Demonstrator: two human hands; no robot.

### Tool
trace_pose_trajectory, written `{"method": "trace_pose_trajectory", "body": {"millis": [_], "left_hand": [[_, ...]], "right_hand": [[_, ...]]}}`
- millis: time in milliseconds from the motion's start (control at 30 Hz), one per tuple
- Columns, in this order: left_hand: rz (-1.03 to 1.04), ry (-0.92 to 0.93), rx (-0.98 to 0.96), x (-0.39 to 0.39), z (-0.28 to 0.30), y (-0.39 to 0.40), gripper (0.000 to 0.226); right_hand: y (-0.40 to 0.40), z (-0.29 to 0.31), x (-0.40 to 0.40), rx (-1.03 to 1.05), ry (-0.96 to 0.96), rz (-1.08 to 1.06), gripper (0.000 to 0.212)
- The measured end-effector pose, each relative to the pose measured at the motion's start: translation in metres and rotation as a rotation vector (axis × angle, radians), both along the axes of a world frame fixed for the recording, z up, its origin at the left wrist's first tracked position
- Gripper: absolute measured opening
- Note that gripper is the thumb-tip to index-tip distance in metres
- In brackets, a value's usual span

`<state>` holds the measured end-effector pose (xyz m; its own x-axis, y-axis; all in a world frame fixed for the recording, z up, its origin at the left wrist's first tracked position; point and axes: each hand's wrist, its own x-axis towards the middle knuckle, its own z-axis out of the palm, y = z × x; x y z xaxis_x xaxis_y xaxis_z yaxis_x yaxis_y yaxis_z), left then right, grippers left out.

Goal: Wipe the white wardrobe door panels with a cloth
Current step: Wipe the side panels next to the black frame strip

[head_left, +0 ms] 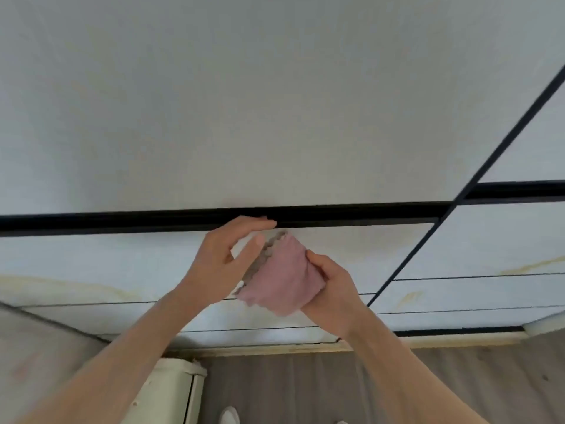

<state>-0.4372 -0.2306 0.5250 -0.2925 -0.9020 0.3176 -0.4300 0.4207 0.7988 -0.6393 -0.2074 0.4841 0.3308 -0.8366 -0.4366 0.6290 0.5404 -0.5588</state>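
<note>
The white wardrobe door panels (244, 102) fill most of the head view, split by a black horizontal bar (351, 214) and a black vertical strip (504, 142). A folded pink cloth (282, 278) with a grey scalloped edge is held in front of the lower panel (91, 261), just under the bar. My right hand (331, 286) grips the cloth's right side. My left hand (226, 255) is at the cloth's left edge with fingers spread, fingertips near the black bar; whether it touches the cloth is unclear.
Yellowish stains mark the lower panels (526, 266). A wooden skirting strip (428, 342) runs along the wardrobe's base above grey wood flooring (305, 390). A cream-coloured box-like object (171, 390) stands at the lower left, and a white shoe tip (229, 416) shows at the bottom.
</note>
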Motion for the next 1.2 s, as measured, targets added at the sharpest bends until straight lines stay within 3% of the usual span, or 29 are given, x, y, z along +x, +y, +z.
{"method": "trace_pose_trajectory", "body": {"millis": [133,267,333,433,533,600,667,767,833,1000,1133,1200], "left_hand": [[0.069,0.100,0.401,-0.011,0.006,0.033,0.045],[0.392,0.084,0.420,-0.010,-0.009,0.059,0.042],[0.511,0.157,0.450,-0.006,-0.016,0.066,0.031],[0.650,0.309,0.511,0.000,-0.032,0.073,0.020],[0.874,0.441,0.472,0.001,-0.053,0.075,0.029],[0.905,0.512,0.461,-0.013,-0.061,0.069,0.023],[0.910,0.595,0.440,-0.045,-0.059,0.064,0.017],[0.891,0.679,0.351,-0.088,-0.052,0.044,0.020],[0.914,0.781,0.249,-0.115,-0.058,0.030,0.013],[0.810,1.000,-0.013,-0.173,-0.075,0.009,0.021],[1.069,1.026,-0.006,-0.191,-0.104,-0.008,0.005],[1.195,0.961,0.015,-0.196,-0.133,-0.017,0.010]], "right_hand": [[-0.017,0.018,-0.003,-0.166,0.179,0.227,0.046],[-0.021,0.021,0.004,-0.417,0.446,0.428,0.036],[-0.023,0.031,0.004,-0.701,0.695,0.513,0.024],[-0.032,0.051,-0.013,-1.190,1.150,0.390,0.022],[-0.050,0.059,-0.029,-1.585,1.225,0.319,0.033],[-0.063,0.053,-0.030,-1.627,1.222,0.508,0.039],[-0.070,0.044,-0.031,-1.695,1.338,0.653,0.044],[-0.083,0.043,-0.026,-1.747,1.444,0.718,0.047],[-0.094,0.049,-0.024,-1.755,1.444,0.802,0.048],[-0.101,0.056,-0.026,-1.773,1.396,0.923,0.060],[-0.100,0.054,-0.028,-1.802,1.372,0.888,0.056],[-0.099,0.051,-0.032,-1.809,1.348,0.846,0.050]]}}
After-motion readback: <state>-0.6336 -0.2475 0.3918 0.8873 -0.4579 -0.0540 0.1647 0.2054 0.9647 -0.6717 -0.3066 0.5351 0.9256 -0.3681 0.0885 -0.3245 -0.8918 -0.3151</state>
